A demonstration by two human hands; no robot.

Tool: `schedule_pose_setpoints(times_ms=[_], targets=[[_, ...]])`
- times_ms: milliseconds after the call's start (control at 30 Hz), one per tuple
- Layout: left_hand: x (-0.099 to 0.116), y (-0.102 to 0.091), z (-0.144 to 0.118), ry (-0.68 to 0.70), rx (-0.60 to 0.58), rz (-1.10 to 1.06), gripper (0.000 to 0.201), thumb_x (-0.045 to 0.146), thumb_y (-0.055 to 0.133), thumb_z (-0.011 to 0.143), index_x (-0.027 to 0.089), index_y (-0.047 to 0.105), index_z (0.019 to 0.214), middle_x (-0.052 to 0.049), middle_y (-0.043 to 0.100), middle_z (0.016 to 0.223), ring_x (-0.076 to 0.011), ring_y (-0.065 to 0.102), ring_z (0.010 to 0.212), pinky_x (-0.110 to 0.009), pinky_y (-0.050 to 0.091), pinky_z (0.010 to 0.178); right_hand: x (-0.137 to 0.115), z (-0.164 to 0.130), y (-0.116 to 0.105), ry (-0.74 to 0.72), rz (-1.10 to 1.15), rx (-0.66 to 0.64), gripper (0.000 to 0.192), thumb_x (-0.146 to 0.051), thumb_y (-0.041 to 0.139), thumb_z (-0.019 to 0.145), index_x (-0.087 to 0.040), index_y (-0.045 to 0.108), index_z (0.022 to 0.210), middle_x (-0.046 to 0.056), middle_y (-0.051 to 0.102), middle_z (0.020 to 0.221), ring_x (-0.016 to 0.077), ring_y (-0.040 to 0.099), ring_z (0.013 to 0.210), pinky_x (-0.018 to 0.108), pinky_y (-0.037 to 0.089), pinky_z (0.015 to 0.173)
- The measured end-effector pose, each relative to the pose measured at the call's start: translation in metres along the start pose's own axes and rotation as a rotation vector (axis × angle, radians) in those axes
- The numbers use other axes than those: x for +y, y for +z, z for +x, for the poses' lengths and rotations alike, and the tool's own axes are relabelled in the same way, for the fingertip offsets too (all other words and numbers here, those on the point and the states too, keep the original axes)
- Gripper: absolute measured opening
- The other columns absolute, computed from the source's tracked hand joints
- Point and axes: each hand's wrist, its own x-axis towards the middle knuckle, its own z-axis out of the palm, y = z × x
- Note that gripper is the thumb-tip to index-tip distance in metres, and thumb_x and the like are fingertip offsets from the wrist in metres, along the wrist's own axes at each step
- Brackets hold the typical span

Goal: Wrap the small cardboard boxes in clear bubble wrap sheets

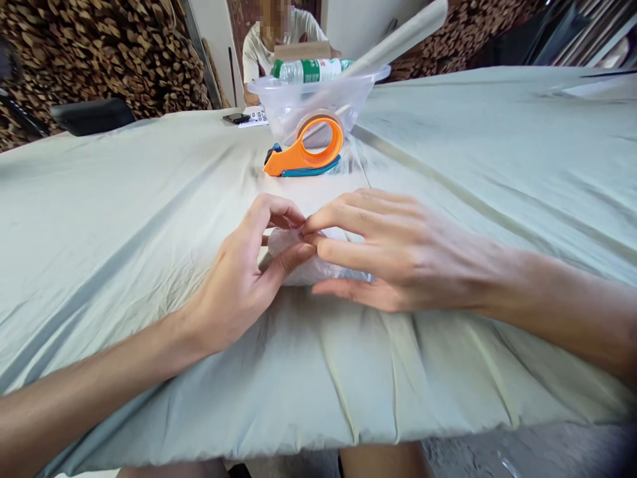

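Note:
On the cloth in front of me lies a small bundle in clear, whitish plastic that looks like bubble wrap (318, 271); what is inside cannot be made out. My left hand (249, 265) curls round its left end, thumb on top and fingers behind. From the right, my right hand (388, 249) reaches over it, index and middle fingertips pressed on the wrap beside the left thumb. The right thumb stretches along the near side. Beyond the hands stands an orange tape dispenser (281, 161) with a blue lower part and a roll of brown tape.
A clear plastic tub (279, 103) behind the dispenser holds a green-labelled bottle (311, 70) and a long white roll (398, 38). A phone (235, 118) lies left of it. Across the table sits a person (253, 56). Pale cloth (149, 179) with folds covers the table.

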Motion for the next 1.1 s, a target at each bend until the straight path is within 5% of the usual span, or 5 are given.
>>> schedule_pose_setpoints(times_ms=[233, 433, 567, 867, 1100], targets=[[-0.005, -0.009, 0.000, 0.069, -0.140, 0.212, 0.028, 0.042, 0.047, 0.119, 0.024, 0.057, 0.139, -0.007, 0.070, 0.140, -0.0178, 0.071, 0.125, -0.032, 0.061, 0.102, -0.003, -0.001, 0.000, -0.047, -0.136, -0.011, 0.019, -0.006, 0.047, 0.112, -0.017, 0.062, 0.117, 0.012, 0.072, 0.125, 0.0269, 0.073, 0.113, 0.045, 0.064, 0.097], [-0.008, -0.015, 0.001, -0.002, -0.228, 0.247, 0.047, 0.058, 0.041, 0.119, 0.026, 0.062, 0.147, -0.005, 0.073, 0.143, -0.0191, 0.073, 0.120, -0.033, 0.059, 0.103, 0.002, -0.003, 0.015, 0.146, 0.333, 0.131, 0.029, -0.043, 0.061, 0.118, -0.015, 0.070, 0.123, 0.013, 0.069, 0.129, 0.0251, 0.070, 0.120, 0.043, 0.060, 0.104], [-0.007, -0.017, 0.005, -0.049, -0.221, 0.223, 0.053, 0.064, 0.050, 0.115, 0.023, 0.069, 0.144, -0.005, 0.076, 0.148, -0.0226, 0.072, 0.131, -0.035, 0.056, 0.115, 0.004, -0.004, 0.023, 0.322, 0.701, 0.237, 0.028, -0.042, 0.070, 0.113, -0.015, 0.077, 0.114, 0.010, 0.070, 0.119, 0.0204, 0.069, 0.114, 0.037, 0.056, 0.107], [0.000, -0.018, 0.003, -0.122, -0.246, 0.202, 0.053, 0.062, 0.051, 0.114, 0.024, 0.068, 0.147, -0.004, 0.073, 0.149, -0.0223, 0.070, 0.128, -0.035, 0.057, 0.111, 0.003, -0.003, 0.026, 0.340, 0.698, 0.213, 0.025, -0.043, 0.069, 0.112, -0.019, 0.074, 0.118, 0.011, 0.072, 0.126, 0.0252, 0.070, 0.122, 0.041, 0.055, 0.110], [-0.005, -0.016, 0.005, -0.274, -0.227, 0.091, 0.074, 0.074, 0.081, 0.092, 0.028, 0.063, 0.147, -0.004, 0.078, 0.135, -0.0280, 0.075, 0.117, -0.039, 0.065, 0.092, 0.005, -0.003, 0.026, 0.343, 0.685, 0.196, 0.027, -0.042, 0.075, 0.107, -0.022, 0.072, 0.124, 0.008, 0.074, 0.125, 0.0263, 0.070, 0.121, 0.043, 0.055, 0.111]])
